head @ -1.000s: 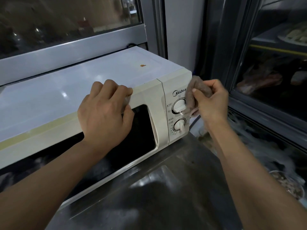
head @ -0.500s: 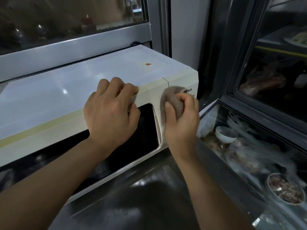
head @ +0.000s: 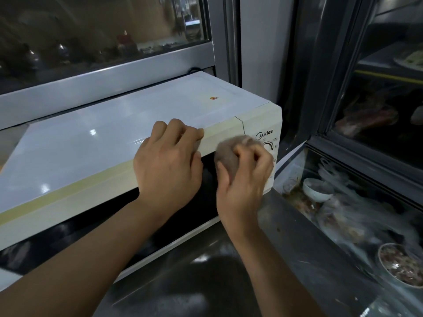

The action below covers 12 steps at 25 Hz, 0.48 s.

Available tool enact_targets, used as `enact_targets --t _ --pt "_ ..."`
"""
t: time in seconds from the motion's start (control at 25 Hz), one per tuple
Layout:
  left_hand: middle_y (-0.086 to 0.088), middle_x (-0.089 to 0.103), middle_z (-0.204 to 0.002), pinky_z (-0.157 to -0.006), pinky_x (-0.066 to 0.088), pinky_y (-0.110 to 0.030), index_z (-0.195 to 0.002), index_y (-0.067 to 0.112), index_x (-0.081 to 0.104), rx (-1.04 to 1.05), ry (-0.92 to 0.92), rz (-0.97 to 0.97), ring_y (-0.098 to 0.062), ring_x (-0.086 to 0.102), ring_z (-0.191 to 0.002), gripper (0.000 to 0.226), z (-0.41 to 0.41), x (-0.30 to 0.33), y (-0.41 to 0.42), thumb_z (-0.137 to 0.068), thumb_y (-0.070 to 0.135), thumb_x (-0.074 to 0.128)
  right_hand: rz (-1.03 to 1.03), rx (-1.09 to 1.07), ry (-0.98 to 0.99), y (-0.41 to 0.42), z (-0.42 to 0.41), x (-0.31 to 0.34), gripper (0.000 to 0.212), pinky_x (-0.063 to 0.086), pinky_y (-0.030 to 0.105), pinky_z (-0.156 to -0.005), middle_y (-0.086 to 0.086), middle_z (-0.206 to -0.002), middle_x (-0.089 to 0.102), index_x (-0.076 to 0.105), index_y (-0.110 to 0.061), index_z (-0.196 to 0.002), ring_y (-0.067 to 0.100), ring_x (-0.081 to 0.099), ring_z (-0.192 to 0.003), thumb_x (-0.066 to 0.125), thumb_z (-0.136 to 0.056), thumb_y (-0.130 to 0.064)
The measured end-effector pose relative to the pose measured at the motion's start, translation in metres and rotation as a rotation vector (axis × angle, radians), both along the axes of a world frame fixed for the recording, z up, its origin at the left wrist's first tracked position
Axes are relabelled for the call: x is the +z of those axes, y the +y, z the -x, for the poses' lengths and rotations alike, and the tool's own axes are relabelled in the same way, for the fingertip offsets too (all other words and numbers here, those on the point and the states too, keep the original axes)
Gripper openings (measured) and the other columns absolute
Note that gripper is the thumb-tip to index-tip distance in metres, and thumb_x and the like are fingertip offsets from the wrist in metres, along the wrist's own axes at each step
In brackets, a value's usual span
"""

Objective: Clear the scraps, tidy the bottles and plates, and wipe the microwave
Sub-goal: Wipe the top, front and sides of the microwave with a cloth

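The cream-white boxy microwave (head: pixel 119 143) sits on the dark steel table (head: pixel 229 282), under the window. The right hand (head: pixel 245 179), fingers curled round a wadded grey-brown cloth (head: pixel 227 154), has swept back from the microwave's right edge to the seam between its dark door and its dial panel, so the front is getting wiped strip by strip. The left hand (head: pixel 169 165) stays hooked over the microwave's top front edge, steadying it; whether it holds anything I cannot tell. A white bowl (head: pixel 317 189) waits right of the microwave.
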<state>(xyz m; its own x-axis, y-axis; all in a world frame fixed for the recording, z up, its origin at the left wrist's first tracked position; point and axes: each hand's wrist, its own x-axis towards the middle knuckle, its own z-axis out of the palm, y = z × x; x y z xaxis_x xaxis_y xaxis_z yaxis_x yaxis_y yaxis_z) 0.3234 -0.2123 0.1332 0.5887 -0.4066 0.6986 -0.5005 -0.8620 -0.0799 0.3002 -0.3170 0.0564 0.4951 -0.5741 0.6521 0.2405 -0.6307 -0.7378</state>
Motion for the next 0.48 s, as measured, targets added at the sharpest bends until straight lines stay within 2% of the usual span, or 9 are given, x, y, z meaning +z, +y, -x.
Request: enact_targets --t 0.12,0.24,0.32,0.4,0.48 --pt "-0.003 0.061 -0.087 -0.056 0.022 -0.025 -0.098 0.014 0.067 -0.001 -0.025 0.006 -0.028 0.053 -0.079 0.026 -0.001 -0.002 -0.001 -0.073 0.012 0.061 -0.048 0.004 0.118 0.002 0.012 -0.053 0.035 0.052 0.044 -0.089 0.023 -0.124 0.042 0.052 0.001 -0.114 0.031 0.047 -0.117 0.058 -0.087 -0.02" --pt "-0.003 0.061 -0.088 -0.056 0.022 -0.026 -0.099 0.014 0.067 0.0 -0.033 0.007 -0.028 0.053 -0.08 0.025 0.0 -0.003 -0.001 -0.075 0.013 0.06 -0.11 0.084 0.238 0.005 0.021 -0.084 0.031 0.045 0.053 -0.097 0.028 -0.13 0.04 0.045 0.011 -0.11 0.036 0.041 -0.129 0.058 -0.088 -0.005" --pt "-0.004 0.061 -0.088 -0.056 0.022 -0.026 -0.099 0.014 0.067 0.009 -0.03 0.002 -0.028 0.053 -0.08 0.025 0.001 -0.003 -0.002 -0.075 0.014 0.06 -0.144 0.113 0.225 0.004 0.022 -0.08 0.027 0.043 0.054 -0.097 0.029 -0.128 0.043 0.043 0.01 -0.105 0.04 0.042 -0.127 0.059 -0.086 0.001" --pt "-0.004 0.061 -0.089 -0.056 0.022 -0.027 -0.099 0.014 0.067 0.017 -0.028 0.006 -0.028 0.053 -0.081 0.025 0.0 -0.002 -0.002 -0.075 0.014 0.059 -0.119 0.084 0.124 0.002 0.022 -0.055 0.026 0.044 0.054 -0.095 0.026 -0.121 0.049 0.046 0.008 -0.103 0.04 0.047 -0.12 0.061 -0.084 -0.001" --pt "-0.004 0.061 -0.09 -0.056 0.022 -0.027 -0.099 0.014 0.066 0.024 -0.025 0.003 -0.029 0.053 -0.082 0.025 0.0 -0.003 -0.002 -0.075 0.015 0.059 -0.068 0.017 0.017 0.0 0.01 -0.017 0.028 0.041 0.043 -0.102 0.021 -0.122 0.051 0.051 0.002 -0.105 0.033 0.046 -0.121 0.06 -0.083 -0.013"
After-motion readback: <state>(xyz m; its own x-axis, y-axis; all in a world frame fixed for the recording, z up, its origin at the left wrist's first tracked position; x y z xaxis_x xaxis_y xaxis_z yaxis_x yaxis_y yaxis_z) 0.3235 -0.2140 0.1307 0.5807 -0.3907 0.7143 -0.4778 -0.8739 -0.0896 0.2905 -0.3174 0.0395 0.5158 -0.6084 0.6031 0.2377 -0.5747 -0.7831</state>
